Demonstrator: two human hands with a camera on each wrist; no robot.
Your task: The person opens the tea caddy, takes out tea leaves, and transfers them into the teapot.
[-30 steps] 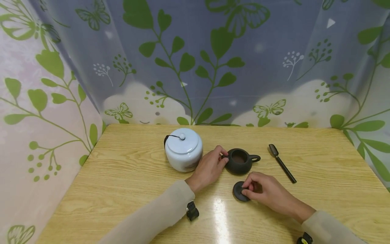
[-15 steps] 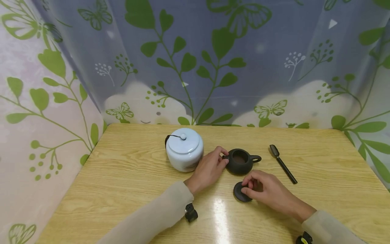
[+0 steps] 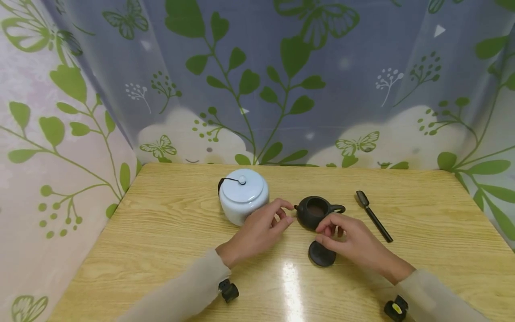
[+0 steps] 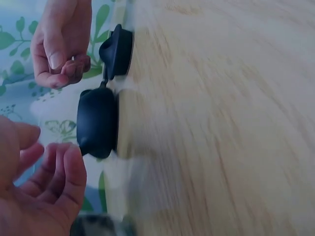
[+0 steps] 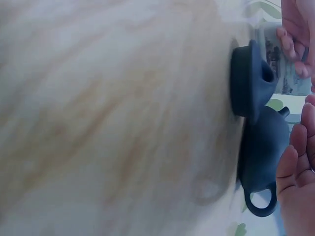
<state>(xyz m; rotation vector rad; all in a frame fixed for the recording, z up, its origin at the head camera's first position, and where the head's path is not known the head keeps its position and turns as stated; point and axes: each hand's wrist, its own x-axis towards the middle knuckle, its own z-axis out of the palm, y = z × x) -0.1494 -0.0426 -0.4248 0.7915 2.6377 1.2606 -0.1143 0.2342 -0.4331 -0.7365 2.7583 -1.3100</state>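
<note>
A dark teapot (image 3: 307, 220) stands without its lid on the wooden table, spout to the left and loop handle to the right. My left hand (image 3: 261, 230) is just off the spout, fingers loosely bent around nothing, in front of the pale blue jar. The round dark lid (image 3: 322, 255) lies on the table in front of the pot. Above it hovers my right hand (image 3: 352, 239), holding nothing, its fingers loosely curled. In the left wrist view a gap shows between the right hand (image 4: 61, 46) and the lid (image 4: 122, 51), which rests knob outward from the table.
The pale blue lidded jar (image 3: 241, 197), with a dark cord at its knob, stands left of the teapot. A dark tea scoop (image 3: 374, 218) lies to the right. Patterned cloth (image 3: 257, 89) hangs behind the table (image 3: 169, 232).
My left hand has let go of the teapot's spout and drawn back left. My right hand has released the lid's knob and risen slightly. Lid and teapot stay in place.
</note>
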